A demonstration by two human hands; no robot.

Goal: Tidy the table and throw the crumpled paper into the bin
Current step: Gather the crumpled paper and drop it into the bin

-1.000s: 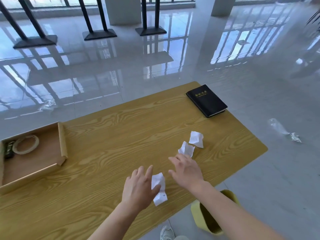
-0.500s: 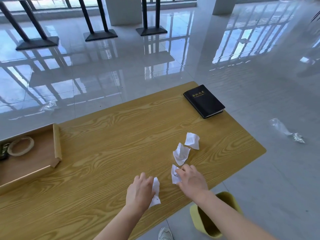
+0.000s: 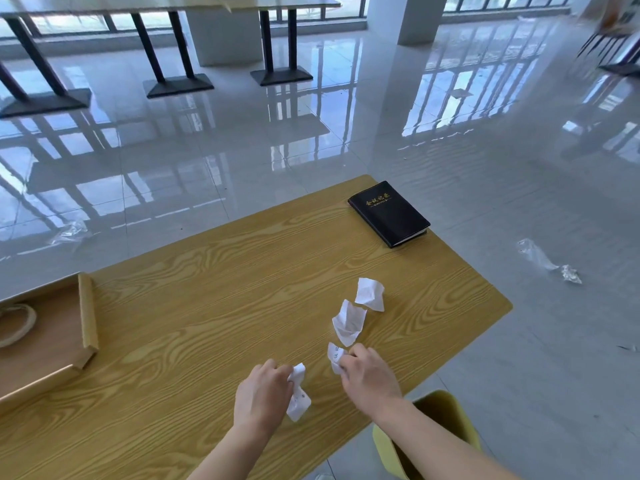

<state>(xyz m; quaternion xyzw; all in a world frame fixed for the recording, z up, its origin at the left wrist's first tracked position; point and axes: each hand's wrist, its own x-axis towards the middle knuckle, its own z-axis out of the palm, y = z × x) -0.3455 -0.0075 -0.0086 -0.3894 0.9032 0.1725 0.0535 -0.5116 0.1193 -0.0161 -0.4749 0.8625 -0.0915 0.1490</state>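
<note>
My left hand (image 3: 263, 393) is closed on one paper wad (image 3: 298, 396), my right hand (image 3: 370, 375) pinches another (image 3: 335, 356); two more (image 3: 348, 322) lie just beyond on the tabletop (image 3: 207, 306). They look light and crushable, so any fold should do. The bin (image 3: 446, 407) stands below my right arm.

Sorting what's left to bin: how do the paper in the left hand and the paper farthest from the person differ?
The paper in the left hand is pinched by the left hand; the farthest paper lies loose on the table. The held one shows faint print; the far one looks blank. Both are white and crumpled.
</note>
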